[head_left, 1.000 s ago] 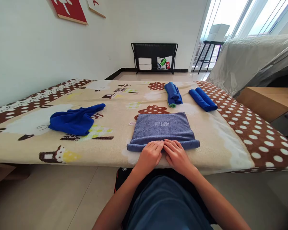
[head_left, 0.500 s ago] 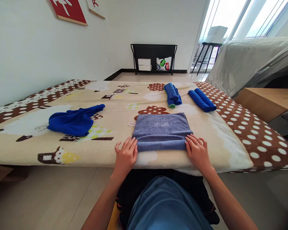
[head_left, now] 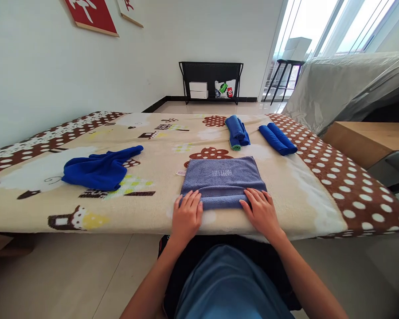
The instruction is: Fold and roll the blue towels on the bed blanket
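Observation:
A grey-blue towel (head_left: 216,175) with "HAPPY LIFE" lettering lies on the bed in front of me, its near edge turned into a roll. My left hand (head_left: 188,213) curls over the left part of that roll, with the fingertips on top. Over the right part is my right hand (head_left: 260,210), fingers bent across the roll and thumb on its near side. The towel's far part lies flat, and a small white tag (head_left: 181,173) sticks out at its left edge.
A crumpled blue cloth (head_left: 101,169) lies to the left. Beyond the towel are rolled blue towels (head_left: 236,130), and further right a pair of blue rolls (head_left: 277,139). A patterned blanket (head_left: 162,177) covers the bed. A wooden box-like piece (head_left: 369,137) stands at right.
Both hands have moved inward along the roll, from the towel's two ends toward its middle. The towel's folded shape looks nearly the same.

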Available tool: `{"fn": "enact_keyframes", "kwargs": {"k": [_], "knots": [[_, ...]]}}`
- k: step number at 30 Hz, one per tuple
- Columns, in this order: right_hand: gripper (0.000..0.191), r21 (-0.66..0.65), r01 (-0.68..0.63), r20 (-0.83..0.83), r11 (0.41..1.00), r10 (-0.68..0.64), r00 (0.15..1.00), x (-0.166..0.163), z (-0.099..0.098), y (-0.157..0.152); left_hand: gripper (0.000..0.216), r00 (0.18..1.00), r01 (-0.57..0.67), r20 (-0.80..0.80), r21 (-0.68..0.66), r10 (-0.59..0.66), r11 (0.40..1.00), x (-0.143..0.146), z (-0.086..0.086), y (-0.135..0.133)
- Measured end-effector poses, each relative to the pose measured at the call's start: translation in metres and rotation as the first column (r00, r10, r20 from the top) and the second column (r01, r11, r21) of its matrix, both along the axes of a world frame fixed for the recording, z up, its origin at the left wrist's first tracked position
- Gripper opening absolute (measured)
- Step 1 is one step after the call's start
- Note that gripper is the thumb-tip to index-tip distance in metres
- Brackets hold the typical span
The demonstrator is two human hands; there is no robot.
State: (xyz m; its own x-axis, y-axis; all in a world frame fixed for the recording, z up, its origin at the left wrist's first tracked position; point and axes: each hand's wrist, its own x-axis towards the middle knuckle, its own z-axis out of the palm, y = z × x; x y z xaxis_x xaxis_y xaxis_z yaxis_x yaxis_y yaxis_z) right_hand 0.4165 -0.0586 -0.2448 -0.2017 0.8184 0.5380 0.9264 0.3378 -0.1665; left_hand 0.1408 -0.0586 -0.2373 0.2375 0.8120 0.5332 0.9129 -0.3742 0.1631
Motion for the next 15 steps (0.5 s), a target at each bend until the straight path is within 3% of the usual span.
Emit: {"fn": "enact_keyframes", "kwargs": {"k": [4, 7, 12, 15], "knots": [[0.041, 0.046, 0.114, 0.017, 0.992, -0.115, 0.993, 0.027, -0.007, -0.003, 0.036, 0.993, -0.115, 0.018, 0.064, 0.114, 0.991, -0.028, -0.004, -0.006], [0.035, 0.097, 0.104, -0.009, 0.990, -0.104, 0.995, 0.018, -0.003, -0.006, 0.039, 0.993, -0.119, 0.016, 0.096, 0.118, 0.988, -0.020, 0.001, -0.008], [0.038, 0.061, -0.183, -0.027, 0.981, 0.185, 0.982, -0.032, 0.007, -0.008, 0.052, 0.972, 0.230, -0.052, -0.010, -0.230, 0.973, 0.028, 0.010, -0.004], [0.040, -0.013, -0.178, -0.014, 0.984, 0.178, 0.984, -0.051, 0.007, -0.005, 0.042, 0.972, 0.226, -0.050, -0.062, -0.229, 0.972, 0.047, 0.010, 0.002]]}}
